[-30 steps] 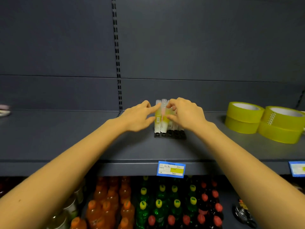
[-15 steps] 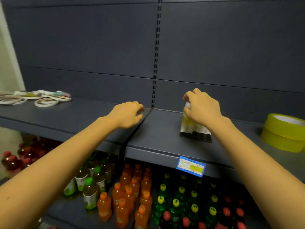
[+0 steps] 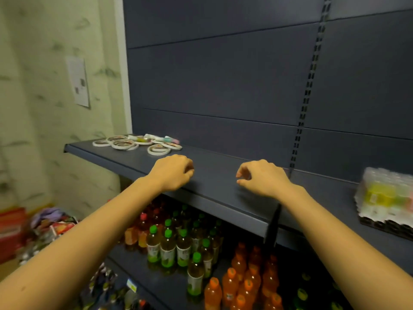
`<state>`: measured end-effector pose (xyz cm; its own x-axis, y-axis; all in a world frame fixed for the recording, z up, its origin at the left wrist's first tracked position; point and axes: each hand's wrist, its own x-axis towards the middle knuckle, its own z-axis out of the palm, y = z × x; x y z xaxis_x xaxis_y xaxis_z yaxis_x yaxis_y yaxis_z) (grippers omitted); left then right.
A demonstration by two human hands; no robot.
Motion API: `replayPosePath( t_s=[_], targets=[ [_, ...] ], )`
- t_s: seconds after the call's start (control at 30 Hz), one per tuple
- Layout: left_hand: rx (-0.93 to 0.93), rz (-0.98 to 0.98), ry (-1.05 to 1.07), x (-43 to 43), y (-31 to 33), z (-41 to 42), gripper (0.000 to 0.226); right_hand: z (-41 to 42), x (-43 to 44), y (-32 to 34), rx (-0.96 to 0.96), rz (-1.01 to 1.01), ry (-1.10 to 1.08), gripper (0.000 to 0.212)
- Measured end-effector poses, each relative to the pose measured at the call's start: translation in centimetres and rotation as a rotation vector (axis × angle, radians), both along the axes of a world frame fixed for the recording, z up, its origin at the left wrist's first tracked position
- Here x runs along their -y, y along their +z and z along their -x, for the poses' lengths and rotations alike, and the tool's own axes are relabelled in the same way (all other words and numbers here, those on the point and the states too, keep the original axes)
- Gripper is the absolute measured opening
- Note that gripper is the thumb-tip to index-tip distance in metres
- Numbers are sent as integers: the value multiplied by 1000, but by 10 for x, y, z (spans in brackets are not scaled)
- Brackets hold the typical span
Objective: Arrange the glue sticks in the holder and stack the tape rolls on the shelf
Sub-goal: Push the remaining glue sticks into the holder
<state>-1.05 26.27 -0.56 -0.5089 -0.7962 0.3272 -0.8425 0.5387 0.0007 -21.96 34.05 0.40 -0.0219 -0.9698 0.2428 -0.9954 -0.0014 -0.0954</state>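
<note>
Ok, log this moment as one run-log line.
left hand: empty, curled | right hand: empty | glue sticks: in holder | tape rolls: loose, unstacked

**Dark grey shelf and its contents**

Upper shelf: dark grey metal, running from the left end by the wall to the right edge of view, with a seam between two sections.

- Far left end: a loose scatter of thin white tape rolls, lying flat, some overlapping.
- Just behind and among them: several glue sticks lying on their sides; colours blurred.
- Right edge: a black holder carrying upright glue sticks, blurred, pale with yellow patches.
- Middle stretch: bare surface.
</note>
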Motion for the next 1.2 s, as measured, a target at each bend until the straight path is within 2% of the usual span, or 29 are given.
replayPosePath(
  t_s=[0.23,0.5,0.73,0.97,1.2],
  targets=[
    [16,-12,98,61,3,-117,29,-106,80,-1,39,3,59,19],
    [-9,-24,123,121,-2,-213,28,-192,149,-8,81,-50,9,18],
    [-88,-65,79,168,-13,-223,28,-203,196,-10,70,-65,-78,21],
    [-83,-78,32,232,-14,-204,28,-184,269,-11,112,-47,-194,25],
    [-35,-59,14,302,-7,-187,27,-158,350,-13,204,-129,-373,42]
  ],
)
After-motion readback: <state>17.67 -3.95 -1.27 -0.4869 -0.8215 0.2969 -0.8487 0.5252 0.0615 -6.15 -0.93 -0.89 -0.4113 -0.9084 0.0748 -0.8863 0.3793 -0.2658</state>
